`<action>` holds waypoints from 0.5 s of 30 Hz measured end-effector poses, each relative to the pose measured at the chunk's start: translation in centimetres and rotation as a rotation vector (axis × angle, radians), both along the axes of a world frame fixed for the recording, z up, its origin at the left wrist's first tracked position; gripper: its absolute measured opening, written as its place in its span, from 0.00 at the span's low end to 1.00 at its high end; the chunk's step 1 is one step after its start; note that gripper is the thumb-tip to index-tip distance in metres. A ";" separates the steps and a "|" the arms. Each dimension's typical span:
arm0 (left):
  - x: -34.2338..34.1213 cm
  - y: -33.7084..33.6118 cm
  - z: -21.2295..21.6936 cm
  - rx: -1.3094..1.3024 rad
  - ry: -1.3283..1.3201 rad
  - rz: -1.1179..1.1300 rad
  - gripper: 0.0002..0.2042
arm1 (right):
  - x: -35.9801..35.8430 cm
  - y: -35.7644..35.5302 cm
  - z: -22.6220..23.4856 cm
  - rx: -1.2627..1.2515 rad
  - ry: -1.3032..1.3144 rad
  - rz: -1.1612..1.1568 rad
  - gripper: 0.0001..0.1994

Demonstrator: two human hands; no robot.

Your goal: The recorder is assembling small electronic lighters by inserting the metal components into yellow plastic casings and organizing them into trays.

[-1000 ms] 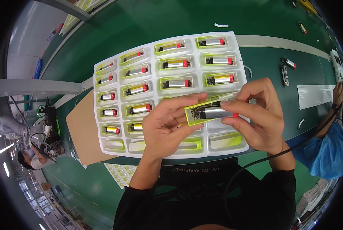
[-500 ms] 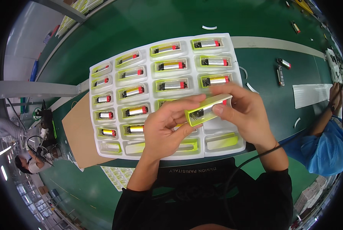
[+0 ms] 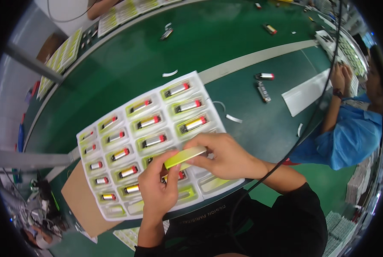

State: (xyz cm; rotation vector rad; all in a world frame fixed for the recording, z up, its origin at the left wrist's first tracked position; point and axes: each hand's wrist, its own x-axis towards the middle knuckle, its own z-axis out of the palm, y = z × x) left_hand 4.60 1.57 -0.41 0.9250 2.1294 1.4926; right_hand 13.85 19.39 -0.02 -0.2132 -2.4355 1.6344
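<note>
Both hands over the 5 o'clock part of the white blister tray [image 3: 208,107] on the green counter [image 3: 157,47]: left hand [image 3: 157,190] and right hand [image 3: 225,156] each pinching one end of a yellow-green card strip [image 3: 184,156] between thumb and fingers, held edge-on just above the tray. About fifteen red-capped cylinders [image 3: 193,124] counted in the tray pockets; several near pockets hidden or blurred. Two loose cylinders [image 3: 264,76] at 2 o'clock on the counter, beside one white sheet [image 3: 305,92]; another person's blue sleeve [image 3: 350,132] at 3 o'clock.

A yellow-green card [image 3: 184,157] is pinched edgewise between the left hand [image 3: 158,190] and the right hand [image 3: 226,156], above a white blister tray [image 3: 114,210] of small red-capped cylinders [image 3: 148,122] laid on the green table [image 3: 157,47].
</note>
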 end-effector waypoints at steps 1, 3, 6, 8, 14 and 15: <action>0.2 -0.1 -0.1 -0.044 0.088 0.015 0.11 | 0.0 -0.2 -0.4 0.040 0.003 -0.012 0.11; 0.3 0.4 -0.9 0.027 0.128 0.035 0.11 | 0.3 -0.7 -0.6 0.138 0.044 -0.055 0.12; 0.5 0.0 -0.6 0.052 0.006 0.023 0.12 | 0.5 -0.2 -1.1 0.291 0.258 0.034 0.14; 0.7 -1.0 0.5 0.030 -0.047 -0.034 0.12 | 1.0 -0.1 -0.9 0.419 0.196 0.145 0.14; 2.5 -2.2 0.6 -0.033 0.147 -0.058 0.13 | 2.5 -1.0 0.4 0.756 0.192 0.276 0.17; 2.6 -2.3 0.4 -0.033 0.174 -0.051 0.13 | 2.6 -1.4 0.1 0.727 0.191 0.234 0.17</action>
